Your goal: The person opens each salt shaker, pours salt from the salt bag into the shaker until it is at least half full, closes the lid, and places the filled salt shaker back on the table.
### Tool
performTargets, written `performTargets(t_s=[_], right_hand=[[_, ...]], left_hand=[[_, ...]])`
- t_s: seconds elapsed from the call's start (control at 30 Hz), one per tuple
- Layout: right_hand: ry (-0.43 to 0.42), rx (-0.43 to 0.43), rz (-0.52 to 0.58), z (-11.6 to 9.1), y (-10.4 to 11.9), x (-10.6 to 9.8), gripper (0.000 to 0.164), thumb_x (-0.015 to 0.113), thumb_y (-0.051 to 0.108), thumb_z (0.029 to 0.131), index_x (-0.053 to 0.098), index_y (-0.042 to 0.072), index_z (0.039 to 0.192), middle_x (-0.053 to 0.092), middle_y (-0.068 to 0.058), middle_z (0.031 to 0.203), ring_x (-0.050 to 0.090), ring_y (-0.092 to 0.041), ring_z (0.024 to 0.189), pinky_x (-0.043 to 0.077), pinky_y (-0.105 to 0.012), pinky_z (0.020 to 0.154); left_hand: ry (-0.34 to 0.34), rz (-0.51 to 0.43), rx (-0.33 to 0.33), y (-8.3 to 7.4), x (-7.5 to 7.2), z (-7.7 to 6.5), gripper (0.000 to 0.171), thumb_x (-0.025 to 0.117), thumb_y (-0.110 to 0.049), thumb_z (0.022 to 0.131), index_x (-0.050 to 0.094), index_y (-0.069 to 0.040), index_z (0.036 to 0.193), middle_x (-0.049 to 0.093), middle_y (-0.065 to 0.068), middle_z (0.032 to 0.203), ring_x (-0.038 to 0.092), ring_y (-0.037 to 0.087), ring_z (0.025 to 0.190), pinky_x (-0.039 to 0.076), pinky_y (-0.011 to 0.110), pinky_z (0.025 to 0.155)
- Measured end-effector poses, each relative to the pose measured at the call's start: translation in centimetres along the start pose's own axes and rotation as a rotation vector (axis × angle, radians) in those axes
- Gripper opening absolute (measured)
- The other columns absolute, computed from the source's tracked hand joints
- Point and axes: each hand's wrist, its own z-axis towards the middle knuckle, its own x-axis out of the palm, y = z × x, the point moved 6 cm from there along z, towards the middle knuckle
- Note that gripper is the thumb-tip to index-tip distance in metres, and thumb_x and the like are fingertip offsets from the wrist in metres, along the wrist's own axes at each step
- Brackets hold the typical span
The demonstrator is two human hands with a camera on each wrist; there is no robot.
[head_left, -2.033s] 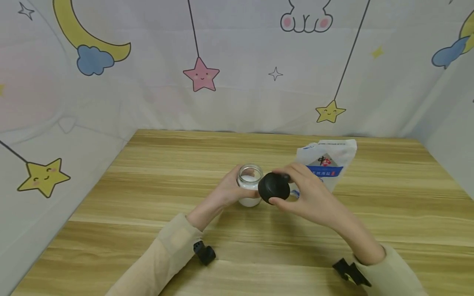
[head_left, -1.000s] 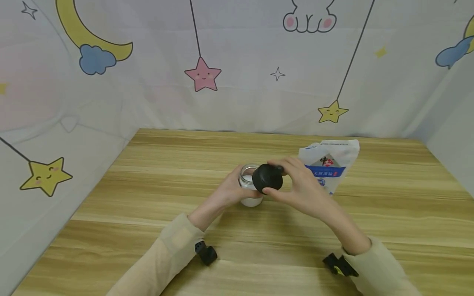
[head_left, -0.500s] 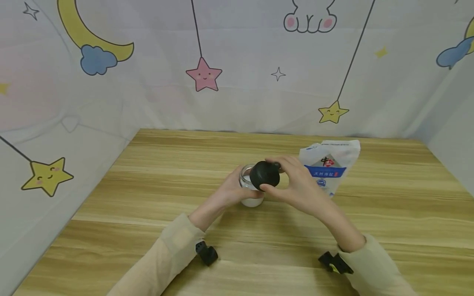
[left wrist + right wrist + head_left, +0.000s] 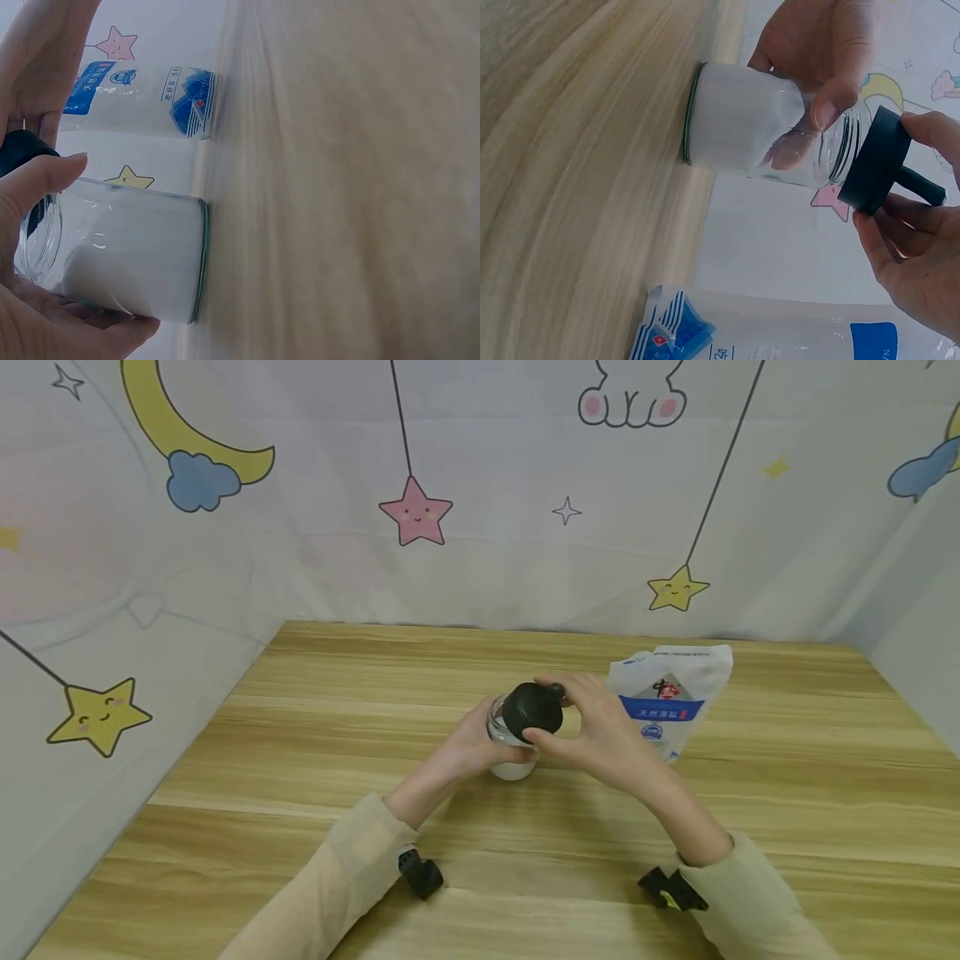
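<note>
My left hand (image 4: 467, 745) grips a clear glass jar (image 4: 739, 120) around its upper part, thumb across the near side. White grains fill roughly the lower half of the jar, which stands upright on the table. Between right thumb and fingers, my right hand (image 4: 603, 739) holds a dark round lid (image 4: 531, 713) with a stubby stick-like handle (image 4: 921, 186). The lid is tilted over the jar's threaded mouth (image 4: 844, 146), covering most of it in the head view. In the right wrist view its rim meets the mouth at one side.
A white and blue salt bag (image 4: 663, 708) stands upright behind and right of my right hand. The wooden table (image 4: 300, 693) ends at a patterned cloth backdrop (image 4: 487, 585). Black wrist cameras sit at both cuffs.
My right hand has brought the lid left and up, from beside the jar to over its mouth. The left hand keeps its grip on the jar, which stays in place.
</note>
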Motion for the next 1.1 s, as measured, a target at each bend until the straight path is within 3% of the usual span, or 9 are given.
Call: performTargets(t_s=[0.33, 0.67, 1.1], right_hand=[[0.007, 0.002, 0.024, 0.39, 0.25, 0.51, 0.06, 0.076, 0.032, 0.082, 0.054, 0.013, 0.134, 0.059, -0.007, 0.13, 0.053, -0.024, 0.112, 0.048, -0.047, 0.091], [0.004, 0.005, 0.032, 0.61, 0.39, 0.65, 0.059, 0.077, 0.032, 0.081, 0.055, 0.013, 0.133, 0.06, -0.007, 0.129, 0.053, -0.024, 0.112, 0.044, -0.048, 0.094], [0.0, 0.002, -0.011, 1.02, 0.77, 0.62, 0.055, 0.077, 0.036, 0.08, 0.06, 0.014, 0.127, 0.061, -0.004, 0.125, 0.051, -0.021, 0.108, 0.047, -0.044, 0.089]], left_hand=[[0.004, 0.003, 0.029, -0.14, -0.03, -0.06, 0.068, 0.081, -0.012, 0.074, 0.045, -0.01, 0.132, 0.054, 0.01, 0.132, 0.051, 0.028, 0.12, 0.037, 0.047, 0.108], [0.089, -0.034, 0.113, -0.54, 0.22, -0.18, 0.07, 0.077, -0.008, 0.078, 0.044, -0.018, 0.139, 0.047, 0.008, 0.14, 0.045, 0.029, 0.128, 0.033, 0.051, 0.111], [0.093, -0.048, 0.11, -0.45, 0.35, -0.06, 0.073, 0.077, -0.007, 0.078, 0.042, -0.019, 0.141, 0.044, 0.007, 0.144, 0.042, 0.029, 0.131, 0.03, 0.053, 0.113]])
